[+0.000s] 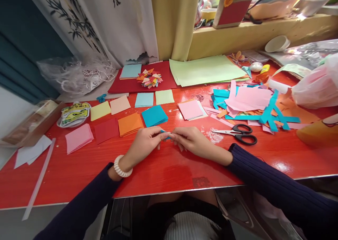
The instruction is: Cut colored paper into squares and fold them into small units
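Between my two hands, just above the red table, is a small folded piece of blue paper (166, 136), mostly covered by my fingers. My left hand (148, 141) pinches it from the left side; a cream coiled band circles that wrist. My right hand (191, 141) pinches its other end, with the fingertips of both hands nearly touching. Beyond them lies a stack of blue paper squares (155, 115). Orange squares (130, 124) sit to its left, and pink squares (192, 109) lie past my right hand. Black-handled scissors (241, 132) rest open to the right.
A ring of folded paper pieces (149, 79) sits on dark red sheets at the back. Large pale green sheets (206, 71) lie beside it. Paper scraps (250, 101) heap up at the right. A clear ruler strip (39, 178) overhangs the table's front left edge.
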A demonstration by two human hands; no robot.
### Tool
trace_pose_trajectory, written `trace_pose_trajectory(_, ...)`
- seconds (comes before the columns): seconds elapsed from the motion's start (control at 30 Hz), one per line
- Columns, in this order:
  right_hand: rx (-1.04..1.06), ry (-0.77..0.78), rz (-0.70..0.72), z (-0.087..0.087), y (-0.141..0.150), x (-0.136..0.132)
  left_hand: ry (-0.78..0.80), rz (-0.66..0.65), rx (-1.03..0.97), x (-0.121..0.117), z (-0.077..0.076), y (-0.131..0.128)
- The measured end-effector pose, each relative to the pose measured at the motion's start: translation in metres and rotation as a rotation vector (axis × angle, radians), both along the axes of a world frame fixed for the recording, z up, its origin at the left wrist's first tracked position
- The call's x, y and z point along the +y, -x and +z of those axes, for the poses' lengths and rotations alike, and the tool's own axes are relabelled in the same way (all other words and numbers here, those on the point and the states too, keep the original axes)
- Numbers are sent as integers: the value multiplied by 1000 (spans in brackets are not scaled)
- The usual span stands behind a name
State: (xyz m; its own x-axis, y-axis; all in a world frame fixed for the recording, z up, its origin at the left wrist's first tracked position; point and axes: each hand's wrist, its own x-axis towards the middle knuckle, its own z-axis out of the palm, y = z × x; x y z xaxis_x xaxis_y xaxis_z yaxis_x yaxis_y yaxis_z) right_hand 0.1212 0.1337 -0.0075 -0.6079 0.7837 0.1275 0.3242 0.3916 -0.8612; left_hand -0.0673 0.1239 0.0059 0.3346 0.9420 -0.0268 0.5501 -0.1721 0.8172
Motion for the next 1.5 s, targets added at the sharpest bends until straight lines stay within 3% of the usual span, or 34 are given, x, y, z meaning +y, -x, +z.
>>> trace_pose_trajectory(0.1,-9,15,-18,1,0,0,94,-1,-90,1,0,0)
trace_pose_trajectory(0.33,24,94,33,2,3,-1,118,104,-213,-1,-4,-2)
trace_pose_trajectory(0.63,-18,-5,27,2,4,-3,367,137,-442,0,-7,-1)
trace_pose_trajectory(0.97,-11,-7,10,0,2,0,374,93,-325,3,-4,-1)
trace_pose_trajectory(1.3,-117,-305,-6,-10,5,-5,343,112,-429,-4,-10,-4)
trace_pose_trajectory(1.4,-190,-323,-99,-10,-8,8,316,97,-396,0,-5,0)
trace_pose_trajectory(1.5,-280,-438,-371,-9,-30,33,124,-19,-145,2,-4,4)
